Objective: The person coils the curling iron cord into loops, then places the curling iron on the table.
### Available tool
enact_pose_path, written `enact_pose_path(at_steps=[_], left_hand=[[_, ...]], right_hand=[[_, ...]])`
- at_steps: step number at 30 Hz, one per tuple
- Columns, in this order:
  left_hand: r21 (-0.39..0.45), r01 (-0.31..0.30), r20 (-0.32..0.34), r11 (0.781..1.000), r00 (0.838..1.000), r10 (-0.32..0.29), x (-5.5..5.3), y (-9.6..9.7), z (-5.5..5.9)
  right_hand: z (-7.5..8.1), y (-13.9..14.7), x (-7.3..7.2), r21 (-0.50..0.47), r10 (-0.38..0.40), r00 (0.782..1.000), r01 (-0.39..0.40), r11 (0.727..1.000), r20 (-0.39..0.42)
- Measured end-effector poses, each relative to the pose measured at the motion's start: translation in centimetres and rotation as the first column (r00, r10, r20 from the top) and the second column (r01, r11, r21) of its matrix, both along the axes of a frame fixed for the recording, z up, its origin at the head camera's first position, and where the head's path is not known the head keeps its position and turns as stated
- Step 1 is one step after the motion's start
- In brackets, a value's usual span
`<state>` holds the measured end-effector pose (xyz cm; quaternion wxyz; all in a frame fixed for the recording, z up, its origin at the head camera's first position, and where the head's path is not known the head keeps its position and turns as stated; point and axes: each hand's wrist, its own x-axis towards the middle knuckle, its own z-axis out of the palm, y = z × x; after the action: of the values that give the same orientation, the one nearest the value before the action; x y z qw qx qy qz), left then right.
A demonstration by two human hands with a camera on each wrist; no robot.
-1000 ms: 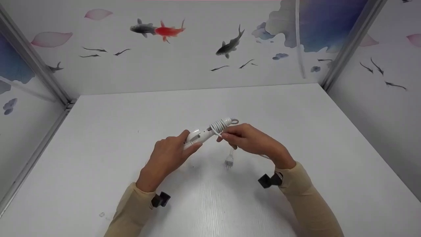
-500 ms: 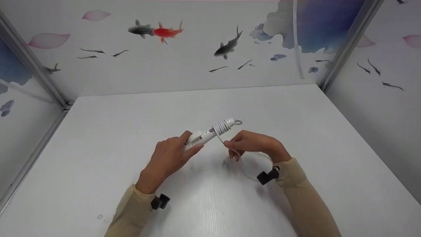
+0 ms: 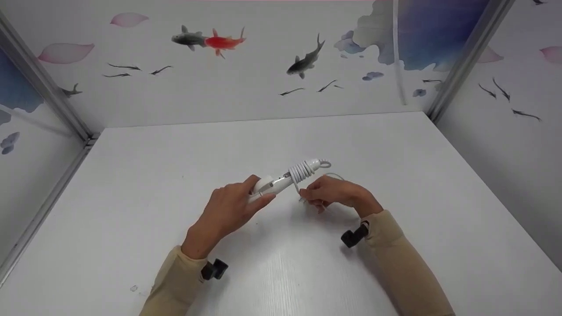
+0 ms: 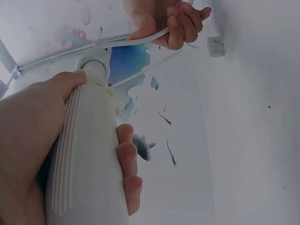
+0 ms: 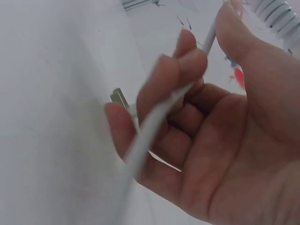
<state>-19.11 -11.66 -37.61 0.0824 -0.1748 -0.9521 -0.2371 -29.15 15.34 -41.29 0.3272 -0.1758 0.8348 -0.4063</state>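
Observation:
My left hand (image 3: 226,210) grips a white hair curler (image 3: 277,183) that tilts up to the right above the table. Its thick ribbed body (image 4: 91,150) fills my palm in the left wrist view. Several turns of white cord (image 3: 300,172) wrap the slim far end, with a small cord loop (image 3: 325,164) at the tip. Beside the coil, my right hand (image 3: 336,193) pinches the cord between thumb and fingertips, and the run to the coil looks fairly taut. Loose cord (image 5: 140,145) passes across the right fingers. The plug (image 4: 216,47) hangs past that hand, mostly hidden in the head view.
A white table (image 3: 175,158) lies below both hands. Printed panels with fish stand at the back (image 3: 246,87) and both sides, joined by metal posts (image 3: 465,66). A small clear scrap (image 3: 134,288) lies near the left sleeve.
My right hand has moved down from against the coil, drawing the cord out a little. The wound end has shifted slightly right. The plug, hanging in sight before, is now mostly behind the hand.

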Motion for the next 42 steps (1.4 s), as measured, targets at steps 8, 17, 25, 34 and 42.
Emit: enact_pose_path(at_steps=[8, 17, 25, 34, 42], left_hand=[[-0.049, 0.139, -0.022, 0.989, 0.990, -0.141, -0.1, -0.2, -0.4], [-0.092, 0.264, 0.108, 0.960, 0.961, -0.254, -0.1, -0.2, -0.4], [-0.103, 0.299, 0.211, 0.949, 0.939, -0.273, 0.1, 0.1, -1.0], [-0.193, 0.244, 0.121, 0.951, 0.967, -0.223, 0.0, 0.3, -1.5], [-0.201, 0.109, 0.109, 0.973, 0.990, -0.089, 0.0, 0.7, -1.5]], right_hand=[[0.1, -0.5, 0.0, -0.024, -0.207, 0.966, 0.206, 0.978, -0.154], [0.6, 0.2, -0.4, -0.154, -0.209, 0.952, 0.177, 0.972, -0.226], [1.7, 0.4, 0.4, -0.080, -0.117, 0.936, 0.096, 0.992, -0.332], [3.8, -1.0, 2.2, -0.055, -0.127, 0.899, 0.115, 0.992, -0.419], [5.0, -1.6, 3.3, -0.094, -0.135, 0.882, 0.103, 0.990, -0.452]])
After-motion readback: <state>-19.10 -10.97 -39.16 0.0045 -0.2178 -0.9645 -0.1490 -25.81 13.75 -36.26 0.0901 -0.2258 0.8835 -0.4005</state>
